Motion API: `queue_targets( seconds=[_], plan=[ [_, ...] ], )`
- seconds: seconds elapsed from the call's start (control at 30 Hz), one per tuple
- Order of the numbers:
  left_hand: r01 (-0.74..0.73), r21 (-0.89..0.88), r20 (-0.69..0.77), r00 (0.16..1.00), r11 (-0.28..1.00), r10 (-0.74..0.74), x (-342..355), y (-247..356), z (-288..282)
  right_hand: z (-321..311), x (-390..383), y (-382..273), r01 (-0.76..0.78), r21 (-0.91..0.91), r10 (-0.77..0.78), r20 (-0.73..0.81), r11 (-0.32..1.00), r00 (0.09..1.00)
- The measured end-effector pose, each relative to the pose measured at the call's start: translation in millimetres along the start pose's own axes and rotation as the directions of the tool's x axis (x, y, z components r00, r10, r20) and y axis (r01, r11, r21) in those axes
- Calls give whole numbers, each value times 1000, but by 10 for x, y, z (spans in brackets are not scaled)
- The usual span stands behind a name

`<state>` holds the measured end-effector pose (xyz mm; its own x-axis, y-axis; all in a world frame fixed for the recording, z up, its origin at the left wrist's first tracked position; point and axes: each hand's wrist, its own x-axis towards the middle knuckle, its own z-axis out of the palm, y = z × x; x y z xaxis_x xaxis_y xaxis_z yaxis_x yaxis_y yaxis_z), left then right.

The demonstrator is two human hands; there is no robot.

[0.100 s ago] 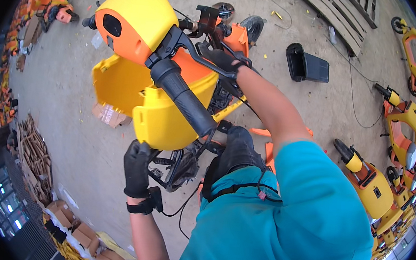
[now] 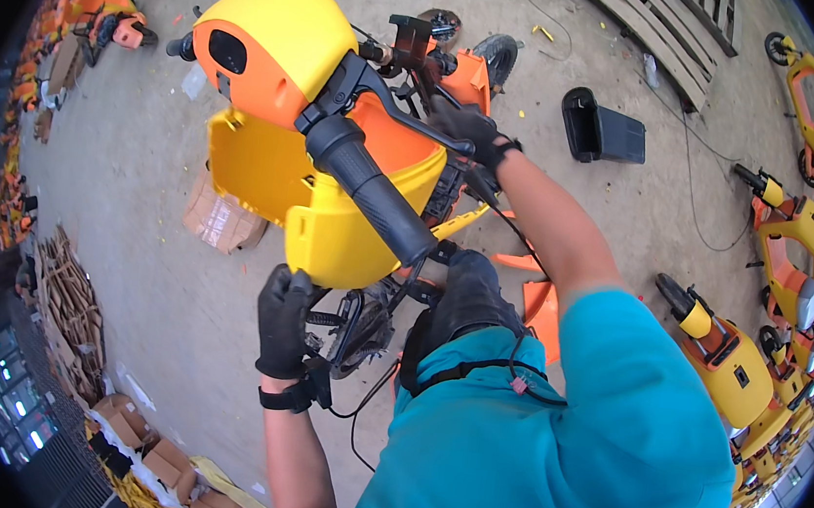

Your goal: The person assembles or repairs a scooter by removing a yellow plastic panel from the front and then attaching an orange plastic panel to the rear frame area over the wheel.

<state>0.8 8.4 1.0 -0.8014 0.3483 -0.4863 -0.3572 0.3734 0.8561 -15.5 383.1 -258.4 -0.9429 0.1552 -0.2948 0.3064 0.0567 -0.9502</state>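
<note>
In front of me stands a scooter with a yellow and orange headlight cover [image 2: 286,37] and a black handlebar grip [image 2: 369,187] pointing back toward me. Below the bars is a curved yellow body panel [image 2: 339,247], partly hidden by the grip. My left hand [image 2: 283,320], in a black glove, has its fingers closed on the panel's lower corner. Gloved too, my right hand [image 2: 468,131] reaches past the brake lever [image 2: 410,122] to the steering column behind the orange inner part; its fingertips are blurred and partly hidden. A phone-holder-like black bracket [image 2: 409,37] sits on the bars.
A black bin [image 2: 605,128] lies on the floor at the right. Orange panels [image 2: 540,316] lie beside my leg. A cardboard box [image 2: 222,217] is left of the scooter. Yellow scooters [image 2: 724,368] line the right side; wooden pallets [image 2: 644,27] lie at the far right.
The scooter's front and the yellow panel have swung slightly to the right, with my left hand moving along. My right hand has shifted right and a little down.
</note>
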Motion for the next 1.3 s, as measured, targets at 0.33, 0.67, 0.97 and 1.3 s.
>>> queue_targets(
  seconds=[0.33, 0.67, 0.97, 1.3],
  plan=[
    [107, 9, 368, 924, 994, -103, -75, -341, 127, -44, -1685, 951, -566, 456, 638, -4, 687, 770],
    [111, 82, 448, 884, 990, -137, -476, -568, 16, 33, -3193, 1927, -583, 89, 590, -168, 807, 790],
    [-335, 288, 301, 921, 897, 248, -941, -1194, -3, 1239, -2843, -843, -373, 711, 380, 160, 596, 911],
    [-490, 331, 139, 870, 806, 472, -1002, -1547, 220, 1216, -2544, -652, -291, 740, 266, 156, 607, 951]
  ],
)
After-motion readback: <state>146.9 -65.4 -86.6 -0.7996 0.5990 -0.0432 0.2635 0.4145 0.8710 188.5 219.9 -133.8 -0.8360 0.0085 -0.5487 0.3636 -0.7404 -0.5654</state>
